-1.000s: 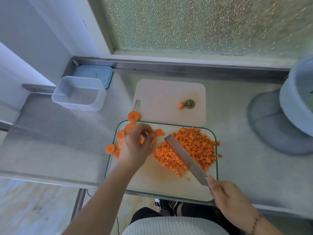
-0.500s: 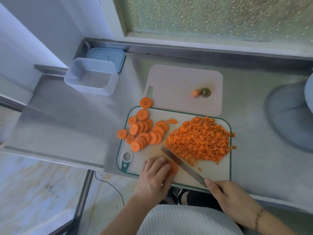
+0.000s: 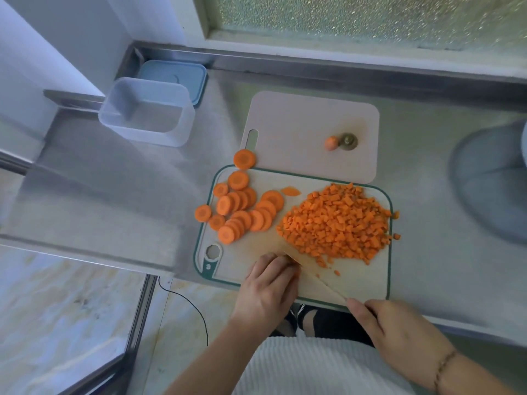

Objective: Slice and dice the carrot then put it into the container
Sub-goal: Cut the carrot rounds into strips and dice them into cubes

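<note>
A green-rimmed cutting board (image 3: pixel 390 280) holds a heap of diced carrot (image 3: pixel 336 223) on its right and several round carrot slices (image 3: pixel 242 210) on its left. My left hand (image 3: pixel 268 292) rests at the board's near edge with fingers curled over carrot slices that are mostly hidden. My right hand (image 3: pixel 399 337) grips the handle of a knife (image 3: pixel 316 277); its blurred blade lies against my left fingertips. The clear plastic container (image 3: pixel 148 112) stands empty at the back left of the steel counter.
A blue lid (image 3: pixel 182 78) lies behind the container. A second pale board (image 3: pixel 285 118) behind the first carries a carrot end and stem piece (image 3: pixel 340 142). A grey round object (image 3: pixel 490 183) sits at right. One slice (image 3: pixel 244 159) lies off the board on the counter.
My left hand left the slice pile and came to the board's near edge holding slices. The knife swung off the diced heap and came down beside my left fingers.
</note>
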The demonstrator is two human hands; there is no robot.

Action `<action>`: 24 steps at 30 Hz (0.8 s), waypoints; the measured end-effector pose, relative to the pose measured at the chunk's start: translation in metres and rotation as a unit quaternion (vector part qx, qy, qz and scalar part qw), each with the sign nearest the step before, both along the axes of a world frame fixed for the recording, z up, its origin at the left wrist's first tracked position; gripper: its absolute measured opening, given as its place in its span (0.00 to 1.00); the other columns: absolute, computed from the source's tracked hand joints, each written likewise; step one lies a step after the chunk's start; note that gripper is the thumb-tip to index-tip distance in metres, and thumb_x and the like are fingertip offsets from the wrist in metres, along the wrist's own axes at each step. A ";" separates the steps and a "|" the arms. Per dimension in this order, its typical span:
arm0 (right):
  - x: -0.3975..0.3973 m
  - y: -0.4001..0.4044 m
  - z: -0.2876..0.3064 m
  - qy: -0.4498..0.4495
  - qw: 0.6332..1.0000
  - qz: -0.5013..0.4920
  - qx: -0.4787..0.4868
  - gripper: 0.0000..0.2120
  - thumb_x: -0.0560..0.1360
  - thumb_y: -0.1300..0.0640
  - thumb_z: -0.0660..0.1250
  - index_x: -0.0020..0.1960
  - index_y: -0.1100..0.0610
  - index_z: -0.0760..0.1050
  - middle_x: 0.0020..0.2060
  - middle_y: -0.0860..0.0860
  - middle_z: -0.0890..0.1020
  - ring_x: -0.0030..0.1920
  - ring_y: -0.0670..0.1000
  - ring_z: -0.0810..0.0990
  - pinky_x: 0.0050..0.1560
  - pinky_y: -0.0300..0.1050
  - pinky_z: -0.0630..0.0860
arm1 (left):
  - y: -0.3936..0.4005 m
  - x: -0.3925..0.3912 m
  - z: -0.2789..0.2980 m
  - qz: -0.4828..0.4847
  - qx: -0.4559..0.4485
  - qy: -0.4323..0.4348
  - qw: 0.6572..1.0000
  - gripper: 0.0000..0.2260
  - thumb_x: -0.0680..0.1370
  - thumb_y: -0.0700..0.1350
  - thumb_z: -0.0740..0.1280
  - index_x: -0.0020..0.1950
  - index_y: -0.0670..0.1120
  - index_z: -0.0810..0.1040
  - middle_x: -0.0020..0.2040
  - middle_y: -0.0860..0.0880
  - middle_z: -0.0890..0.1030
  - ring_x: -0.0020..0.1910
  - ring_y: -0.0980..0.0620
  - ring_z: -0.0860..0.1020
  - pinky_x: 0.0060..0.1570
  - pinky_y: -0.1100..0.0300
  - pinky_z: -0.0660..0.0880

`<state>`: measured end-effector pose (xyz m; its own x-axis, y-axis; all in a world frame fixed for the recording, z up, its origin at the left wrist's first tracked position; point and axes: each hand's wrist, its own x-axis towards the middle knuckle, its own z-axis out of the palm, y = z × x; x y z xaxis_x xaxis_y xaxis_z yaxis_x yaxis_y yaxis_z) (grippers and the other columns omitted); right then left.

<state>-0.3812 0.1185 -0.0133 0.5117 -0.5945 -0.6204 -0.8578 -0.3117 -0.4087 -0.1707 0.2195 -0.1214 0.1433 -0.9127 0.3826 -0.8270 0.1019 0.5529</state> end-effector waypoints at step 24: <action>0.026 0.003 0.002 0.001 0.999 0.030 -0.031 0.34 0.73 0.28 0.36 0.31 0.51 0.67 0.26 0.48 0.73 0.29 0.47 0.74 0.30 0.41 0.69 | 0.006 0.007 0.008 -0.021 0.000 0.001 1.000 0.05 0.79 0.38 0.70 0.51 0.41 0.85 0.52 0.47 0.83 0.54 0.43 0.81 0.53 0.53 0.79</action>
